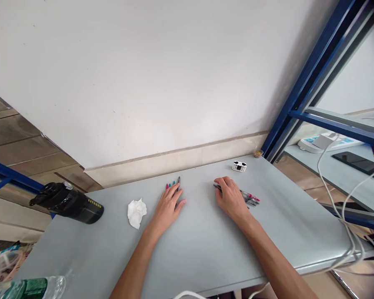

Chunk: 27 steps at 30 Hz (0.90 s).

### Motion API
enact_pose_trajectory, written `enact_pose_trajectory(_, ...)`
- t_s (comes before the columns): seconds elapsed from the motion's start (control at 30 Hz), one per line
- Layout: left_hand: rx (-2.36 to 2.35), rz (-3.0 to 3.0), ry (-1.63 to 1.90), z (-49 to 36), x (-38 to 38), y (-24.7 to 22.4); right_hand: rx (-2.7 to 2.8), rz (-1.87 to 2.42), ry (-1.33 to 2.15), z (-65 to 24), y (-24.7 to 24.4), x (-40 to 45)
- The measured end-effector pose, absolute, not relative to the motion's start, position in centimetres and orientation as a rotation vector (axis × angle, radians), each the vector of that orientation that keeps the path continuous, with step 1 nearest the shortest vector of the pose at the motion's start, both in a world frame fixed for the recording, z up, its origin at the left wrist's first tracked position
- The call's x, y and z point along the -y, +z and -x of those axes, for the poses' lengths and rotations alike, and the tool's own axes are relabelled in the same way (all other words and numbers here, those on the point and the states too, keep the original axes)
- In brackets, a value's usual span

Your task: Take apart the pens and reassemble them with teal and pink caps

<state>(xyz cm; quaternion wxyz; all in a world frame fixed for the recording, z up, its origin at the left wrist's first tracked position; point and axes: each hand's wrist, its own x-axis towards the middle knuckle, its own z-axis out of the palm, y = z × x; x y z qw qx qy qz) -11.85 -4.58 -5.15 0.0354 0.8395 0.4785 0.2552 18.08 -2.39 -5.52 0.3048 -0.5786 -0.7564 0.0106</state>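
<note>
Resting flat on the table (205, 245), the left hand (168, 206) covers capped markers (173, 183) and the right hand (230, 199), its grip loose, covers pens (252, 198) nearer the white gadget (239, 166); light, stiff, prone to roll, they look best pinched mid-barrel.

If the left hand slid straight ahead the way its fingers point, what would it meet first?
The left hand lies flat, its fingertips already at a row of coloured pens, so it would push those first. Beyond them lies the wall's base, though depth is hard to judge.

Pens (251, 197) and markers (172, 184), flat on table
</note>
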Motion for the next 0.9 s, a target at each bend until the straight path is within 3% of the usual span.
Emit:
enact_pose_trajectory(0.27, -1.445, -2.559, 0.929, 11.81, 4.31, -4.75, 2.003, 1.609, -0.092, -17.94, -5.39, 2.69)
enact_pose_trajectory(0.73, -1.409, -2.558, 0.935, 12.18, 4.55, -4.5, 1.848, 1.605, 0.046, -18.69, -6.1, 2.5)
enact_pose_trajectory(0.9, -1.424, -2.567, 0.953, 12.2, 4.54, -4.74, 1.919, 1.632, -0.114, -18.76, -5.74, 2.67)
